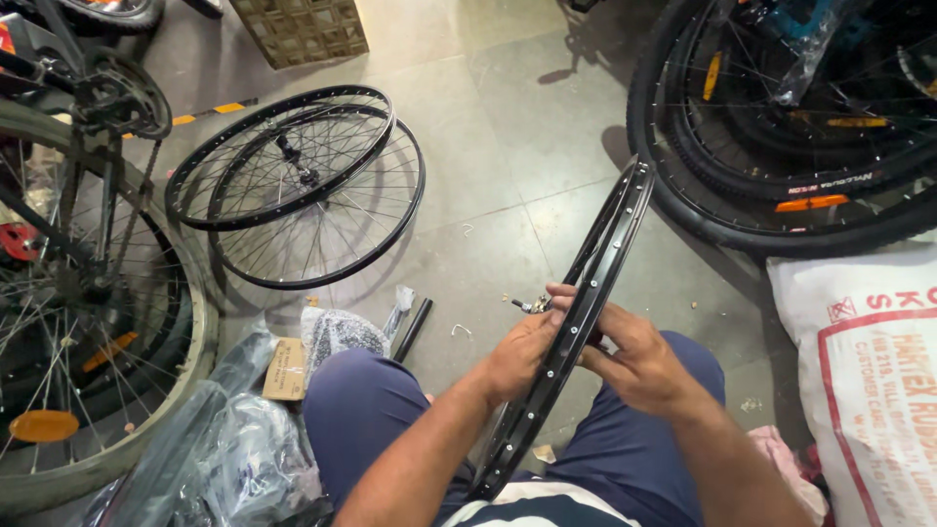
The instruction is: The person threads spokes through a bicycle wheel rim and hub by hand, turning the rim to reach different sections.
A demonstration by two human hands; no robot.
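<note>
A black bicycle wheel rim [613, 239] stands upright on edge between my knees, seen almost edge-on. My left hand [517, 353] grips the rim from the left, its fingers wrapped round the rim wall. My right hand [630, 359] holds the rim from the right, fingers curled at the inner side. A small metal axle end of the hub [527, 305] pokes out just above my left hand. The spokes are mostly hidden behind the rim.
Two spoked bare rims [293, 185] lie stacked on the tiled floor ahead left. A bicycle with a tyred wheel [98, 322] stands at left. Tyred wheels [781, 156] lean at top right. A white printed sack [869, 381] sits right; plastic bags [244, 449] and a black tube [413, 328] lie near my left knee.
</note>
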